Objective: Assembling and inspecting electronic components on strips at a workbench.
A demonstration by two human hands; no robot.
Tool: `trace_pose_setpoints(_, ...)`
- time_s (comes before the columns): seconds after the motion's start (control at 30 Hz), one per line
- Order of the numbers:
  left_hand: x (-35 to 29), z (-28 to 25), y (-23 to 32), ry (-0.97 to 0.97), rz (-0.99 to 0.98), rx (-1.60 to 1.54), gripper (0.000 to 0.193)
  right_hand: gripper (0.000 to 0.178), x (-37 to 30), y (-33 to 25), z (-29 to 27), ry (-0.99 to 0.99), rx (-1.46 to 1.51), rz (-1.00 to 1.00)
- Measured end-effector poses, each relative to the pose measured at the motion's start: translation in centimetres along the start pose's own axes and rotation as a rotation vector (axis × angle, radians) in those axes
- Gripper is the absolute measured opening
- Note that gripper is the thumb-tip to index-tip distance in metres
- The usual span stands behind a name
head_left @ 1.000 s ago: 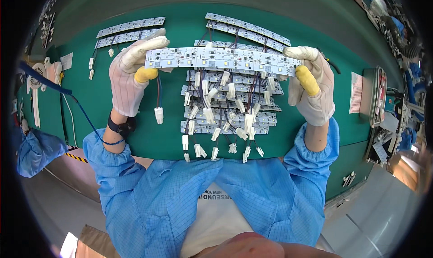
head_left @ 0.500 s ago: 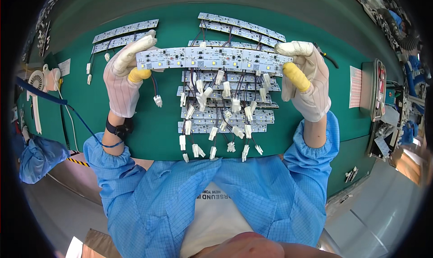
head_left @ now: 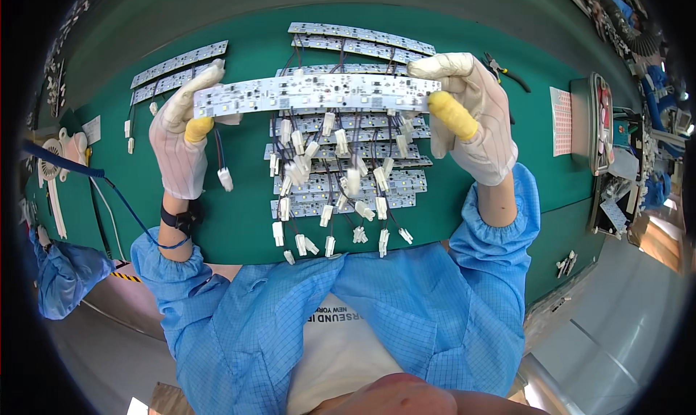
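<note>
Over the last second your grip is unchanged: left hand point(head_left: 180, 129) and right hand point(head_left: 480, 118), fingers pinched on opposite ends, keep the light strip point(head_left: 312, 93) above similar strips point(head_left: 402, 181) on the tabletop point(head_left: 235, 230) (white plug point(head_left: 225, 180) dangling at left), so it remains lifted.

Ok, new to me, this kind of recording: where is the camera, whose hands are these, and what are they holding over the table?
There is no robot here. A wide fisheye camera on the person's head looks down, so edges bend and the left side is the person's left.

The gloved left hand and right hand, each with a yellow thumb cover, hold a long white circuit-board strip by its ends.

Beneath it, on the green table, lie rows of similar strips with wires and white connectors. Two more strips lie at upper left.
</note>
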State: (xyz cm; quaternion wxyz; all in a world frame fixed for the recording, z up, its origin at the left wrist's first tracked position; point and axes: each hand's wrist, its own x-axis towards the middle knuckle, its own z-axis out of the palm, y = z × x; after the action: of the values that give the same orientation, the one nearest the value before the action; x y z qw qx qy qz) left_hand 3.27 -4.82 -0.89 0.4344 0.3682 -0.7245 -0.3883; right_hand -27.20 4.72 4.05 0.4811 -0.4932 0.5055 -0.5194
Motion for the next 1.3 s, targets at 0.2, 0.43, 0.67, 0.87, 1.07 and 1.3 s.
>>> trace_pose_setpoints(0.2,0.4,-0.3,1.4,-0.107,-0.056,0.110,0.066,0.044,0.0,-0.3,-0.2,-0.046,-0.029,0.044)
trace_pose_setpoints(0.43,0.0,-0.2,0.6,-0.080,-0.005,0.056,0.063,0.037,-0.1,0.2,0.0,-0.031,-0.011,-0.020)
trace_pose_setpoints(0.67,0.2,0.3,0.3,-0.014,-0.042,0.006,0.064,0.043,-0.2,0.0,-0.1,-0.030,0.037,-0.035)
trace_pose_setpoints(0.87,0.4,0.1,0.2,-0.064,-0.102,0.083,0.065,0.050,0.1,0.4,-0.8,-0.121,-0.028,-0.126)
trace_pose_setpoints(1.07,0.0,0.0,0.4,0.004,-0.053,0.000,0.063,0.052,0.2,0.9,-0.6,-0.054,-0.016,-0.088)
trace_pose_setpoints(1.3,-0.5,0.3,1.0,-0.032,-0.026,-0.274,0.051,0.050,0.6,1.1,0.2,0.096,-0.100,-0.021)
